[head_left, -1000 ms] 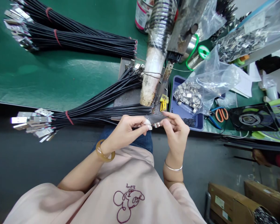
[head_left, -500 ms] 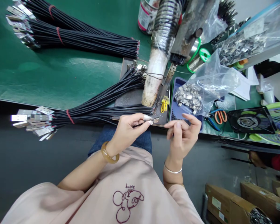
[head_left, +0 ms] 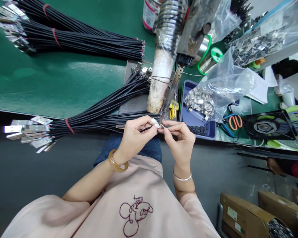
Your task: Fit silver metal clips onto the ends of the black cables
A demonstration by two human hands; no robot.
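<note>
My left hand (head_left: 135,137) is closed in a pinch on the end of a thin black cable (head_left: 146,129) with a small metal connector (head_left: 161,126) at its tip. My right hand (head_left: 180,140) meets it from the right, thumb and fingers pinched on that same connector. Both hands hover at the table's near edge, just below a tied bundle of black cables (head_left: 101,114) and under the tip of a foil-wrapped machine nozzle (head_left: 161,89).
A second cable bundle (head_left: 76,38) lies on the green mat (head_left: 52,82) at the far left. A blue tray (head_left: 193,115) holds a clear bag of metal shells (head_left: 203,100). Orange-handled scissors (head_left: 234,121), a solder spool (head_left: 212,58) and a black fan (head_left: 269,125) sit to the right. Cardboard boxes (head_left: 248,215) stand on the floor.
My right hand was apart and open half a second ago; it has moved left and closed on the connector at the cable end. My left hand stayed pinched on the cable.
</note>
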